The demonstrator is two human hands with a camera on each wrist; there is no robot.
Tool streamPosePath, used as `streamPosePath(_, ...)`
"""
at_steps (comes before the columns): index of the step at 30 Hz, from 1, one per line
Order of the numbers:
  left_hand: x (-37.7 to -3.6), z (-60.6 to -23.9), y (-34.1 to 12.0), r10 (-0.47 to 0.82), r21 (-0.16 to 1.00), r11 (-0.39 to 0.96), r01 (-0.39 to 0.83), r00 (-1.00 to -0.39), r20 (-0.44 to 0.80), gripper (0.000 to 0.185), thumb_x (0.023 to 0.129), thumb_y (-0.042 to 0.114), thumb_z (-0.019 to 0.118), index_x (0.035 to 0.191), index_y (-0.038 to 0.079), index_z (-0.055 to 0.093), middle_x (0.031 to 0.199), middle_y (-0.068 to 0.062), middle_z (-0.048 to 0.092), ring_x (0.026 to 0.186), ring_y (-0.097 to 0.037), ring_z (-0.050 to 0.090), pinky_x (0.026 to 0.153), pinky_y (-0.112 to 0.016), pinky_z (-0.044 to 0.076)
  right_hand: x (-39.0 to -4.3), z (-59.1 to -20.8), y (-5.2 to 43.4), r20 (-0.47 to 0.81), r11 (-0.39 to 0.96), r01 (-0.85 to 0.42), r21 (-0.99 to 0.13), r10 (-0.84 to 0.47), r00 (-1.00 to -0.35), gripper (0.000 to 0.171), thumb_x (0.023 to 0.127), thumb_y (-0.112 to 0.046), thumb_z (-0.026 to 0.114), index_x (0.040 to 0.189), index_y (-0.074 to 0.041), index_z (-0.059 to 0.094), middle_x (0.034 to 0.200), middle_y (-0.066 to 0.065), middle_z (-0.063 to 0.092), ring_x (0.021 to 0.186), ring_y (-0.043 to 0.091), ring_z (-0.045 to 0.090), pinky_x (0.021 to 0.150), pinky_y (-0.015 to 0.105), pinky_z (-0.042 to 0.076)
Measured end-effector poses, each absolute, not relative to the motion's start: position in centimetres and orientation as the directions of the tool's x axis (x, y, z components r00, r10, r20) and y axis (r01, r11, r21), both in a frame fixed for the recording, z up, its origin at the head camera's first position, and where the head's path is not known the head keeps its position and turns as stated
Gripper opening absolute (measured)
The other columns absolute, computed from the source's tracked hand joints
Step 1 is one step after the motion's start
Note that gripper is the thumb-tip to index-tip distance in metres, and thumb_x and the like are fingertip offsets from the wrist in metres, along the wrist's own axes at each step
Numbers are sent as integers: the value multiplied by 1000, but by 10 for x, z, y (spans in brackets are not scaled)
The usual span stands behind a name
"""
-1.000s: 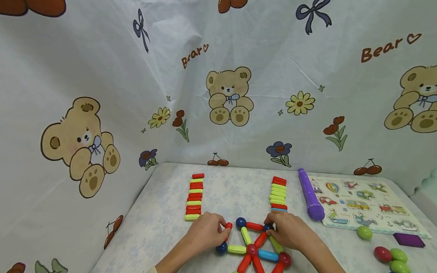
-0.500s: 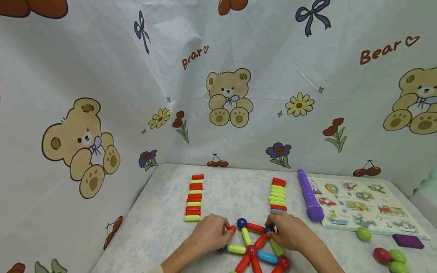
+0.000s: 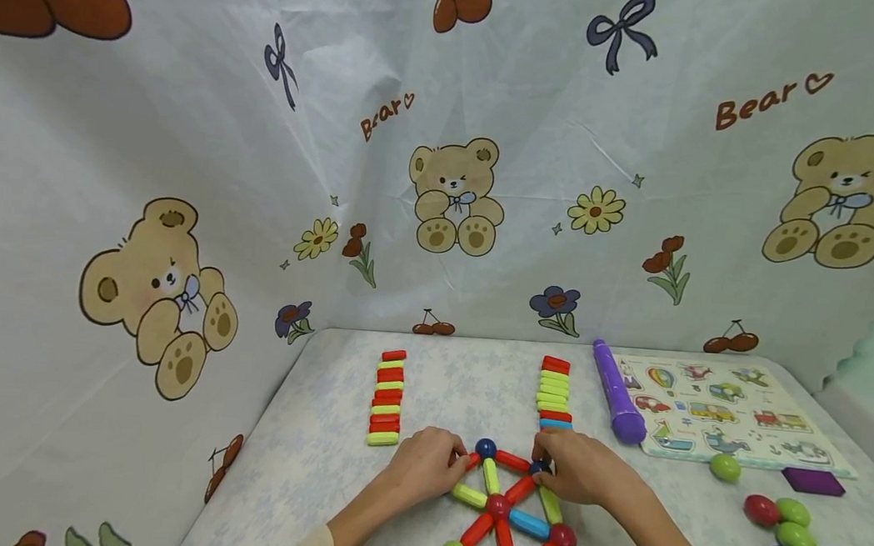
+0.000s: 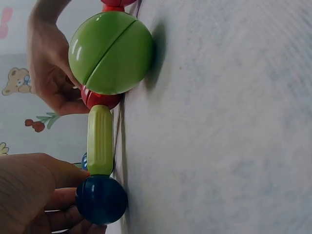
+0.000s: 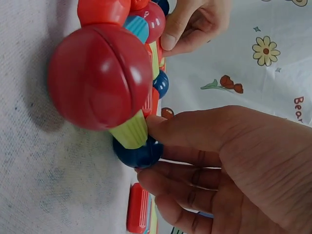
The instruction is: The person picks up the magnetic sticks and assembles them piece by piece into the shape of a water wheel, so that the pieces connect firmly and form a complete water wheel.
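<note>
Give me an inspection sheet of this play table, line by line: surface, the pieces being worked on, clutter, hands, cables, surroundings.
Surface: pale patterned table, flat.
Job's things: rod-and-ball figure lying flat; red stick at its upper left; dark blue ball at its upper right.
Clutter: two rows of spare sticks, purple pen, vehicle puzzle board, loose balls, purple tile.
Hands: left hand pinches the red stick; right hand grips the dark blue ball.
Cables: nothing seen.
Surroundings: bear-print cloth behind and left.

The printed backdrop cloth (image 3: 494,76) reads "Bear" twice, each beside a small heart.
</note>
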State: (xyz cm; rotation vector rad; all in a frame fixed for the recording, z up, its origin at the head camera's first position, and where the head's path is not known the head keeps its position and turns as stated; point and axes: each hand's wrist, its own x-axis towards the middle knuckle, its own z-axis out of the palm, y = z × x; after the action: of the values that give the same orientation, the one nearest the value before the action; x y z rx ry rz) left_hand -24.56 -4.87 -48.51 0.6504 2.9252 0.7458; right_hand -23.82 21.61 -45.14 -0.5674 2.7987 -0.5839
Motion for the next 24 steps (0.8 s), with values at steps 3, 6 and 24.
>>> streamPosePath(3, -246, -485, -49, 414, 468, 796, 384, -909, 41, 17, 97, 28, 82, 102, 11, 84, 73, 11, 62, 60, -4, 53, 53, -22, 45, -238, -451, 216, -155, 851, -315, -421, -409, -899, 17, 90, -20, 88, 97, -17, 73, 84, -6, 64, 76, 14, 57, 71, 35, 55)
streamPosePath(6, -247, -484, -49, 427, 458, 797, 395, -903, 37, 17, 95, 29, 85, 103, 14, 84, 77, 12, 65, 64, -4, 54, 55, -22, 47, -237, -451, 216, -172, 855, -304, -421, -404, -898, 17, 93, -25, 86, 91, -18, 70, 79, -7, 62, 73, 14, 57, 68, 33, 52)
streamPosePath(24, -254, -474, -100, 329, 295, 878, 376, -923, 199, 12, 90, 26, 90, 98, 17, 85, 88, 6, 70, 85, -13, 59, 67, -28, 51, -238, -469, 202, 97, 694, -621, -364, -635, -766, 32, 102, -10, 74, 133, -18, 78, 131, 2, 71, 116, 25, 69, 92, 45, 62)
